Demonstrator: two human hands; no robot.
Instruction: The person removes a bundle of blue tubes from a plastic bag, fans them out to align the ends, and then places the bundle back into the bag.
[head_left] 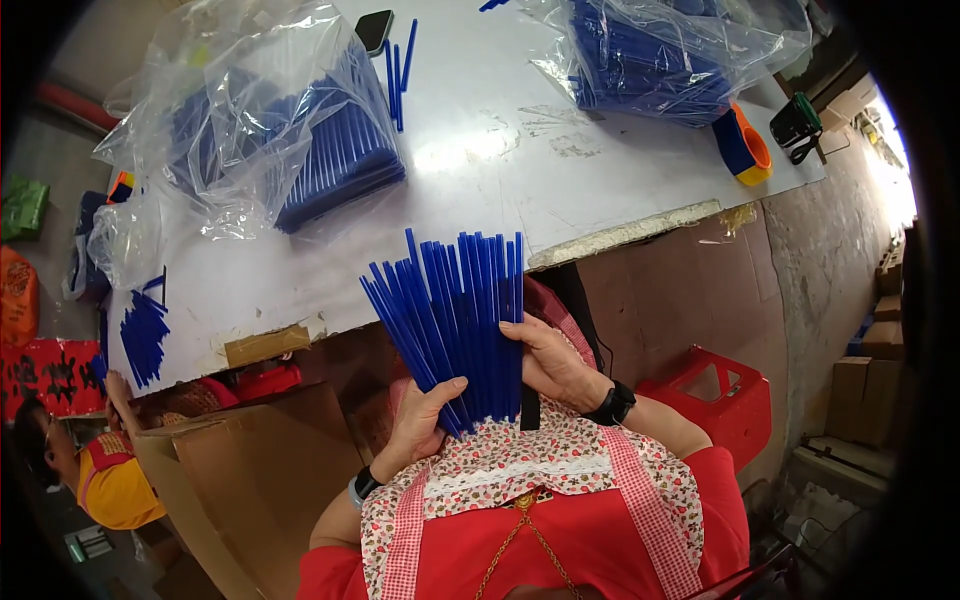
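A fanned bundle of long blue sticks (455, 310) stands upright in front of my chest, at the near edge of the white table (520, 150). My left hand (425, 420) cups the bundle's lower left side, thumb across the sticks. On the right side my right hand (550, 360) presses against the bundle, fingers over the sticks. A dark watch sits on my right wrist, a band on my left.
Clear plastic bags of blue sticks lie at the table's left (290, 140) and far right (650, 60). Loose blue sticks (145, 335) lie at the left edge. A cardboard box (250, 470) and a red stool (715, 395) stand below. Another person (100, 470) is lower left.
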